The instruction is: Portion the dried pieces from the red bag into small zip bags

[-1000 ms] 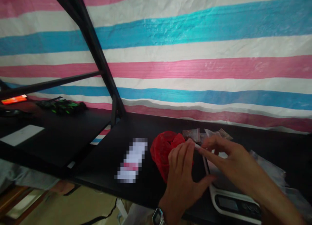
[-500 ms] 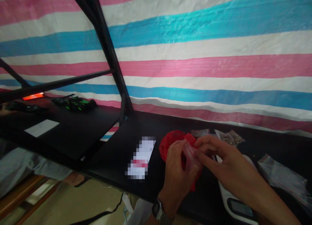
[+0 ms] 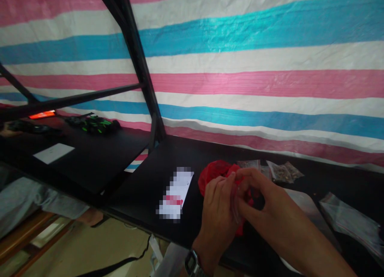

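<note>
at lower centre, the left hand (image 3: 218,207), clamped on the clear plastic bag (image 3: 235,207), should steady it for the right hand (image 3: 271,201), whose pinch i cannot tell.

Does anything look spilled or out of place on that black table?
Possibly: a tiny yellowish speck lies loose on the black table, apart from the small clear packets; it is too small to identify. A bright, blocky patch beside the left hand also looks odd, its details hidden by pixelation.
</note>
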`<state>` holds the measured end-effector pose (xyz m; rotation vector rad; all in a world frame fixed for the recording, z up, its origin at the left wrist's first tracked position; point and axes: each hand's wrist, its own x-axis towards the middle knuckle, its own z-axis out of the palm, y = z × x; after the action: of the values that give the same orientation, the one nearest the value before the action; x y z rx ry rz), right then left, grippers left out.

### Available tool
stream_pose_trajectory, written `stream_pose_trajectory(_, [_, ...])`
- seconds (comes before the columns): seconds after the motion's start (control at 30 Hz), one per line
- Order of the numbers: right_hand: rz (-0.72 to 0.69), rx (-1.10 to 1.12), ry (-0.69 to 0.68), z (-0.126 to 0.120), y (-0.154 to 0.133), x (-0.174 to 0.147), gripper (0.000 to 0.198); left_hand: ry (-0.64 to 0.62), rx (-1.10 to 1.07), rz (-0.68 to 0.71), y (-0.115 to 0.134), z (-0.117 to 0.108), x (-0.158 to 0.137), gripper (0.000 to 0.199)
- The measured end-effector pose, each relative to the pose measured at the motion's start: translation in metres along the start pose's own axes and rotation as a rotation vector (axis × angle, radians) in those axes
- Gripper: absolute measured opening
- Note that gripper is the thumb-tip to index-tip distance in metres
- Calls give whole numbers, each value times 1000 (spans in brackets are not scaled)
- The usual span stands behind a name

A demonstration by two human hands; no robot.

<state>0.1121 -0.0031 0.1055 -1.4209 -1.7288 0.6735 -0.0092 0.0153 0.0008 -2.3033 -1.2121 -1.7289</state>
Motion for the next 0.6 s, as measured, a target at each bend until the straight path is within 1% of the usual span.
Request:
stream_pose_trajectory(0.1, [-3,-90,-11,-2,-3,-3,20,13,40,4,1,-3,-2,49])
stream_pose_trajectory(0.17, [0,-133,-24,-4,-1,-4,18,3,26,16,-2,-5,-1,40])
stream_pose_trajectory(0.23, [-5,-124,-48,-5,4,-5,13,3,-16,28,-9,-6,0,28])
stream_pose_trajectory(0.3, [-17,-46,-87,-5,11,-4,6,44,-24,2,-18,-7,2,16])
stream_pose_trajectory(0.33, [-25,6,-106,-5,14,-3,6,79,-2,-37,-23,-7,2,11])
stream_pose_trajectory(0.37, [-29,53,-124,-3,17,-1,11,116,32,-98,-28,-7,3,9])
stream_pose_trajectory(0.43, [-29,99,-149,2,23,3,19,179,114,-263,-33,-4,3,21])
stream_pose_trajectory(0.47, [-24,88,-157,5,26,6,21,189,150,-351,-33,-3,3,27])
stream_pose_trajectory(0.53, [-9,-11,-181,10,33,9,22,148,201,-491,-30,2,3,32])
stream_pose_trajectory(0.6, [24,-196,-232,12,41,10,19,25,240,-554,-26,5,2,29])
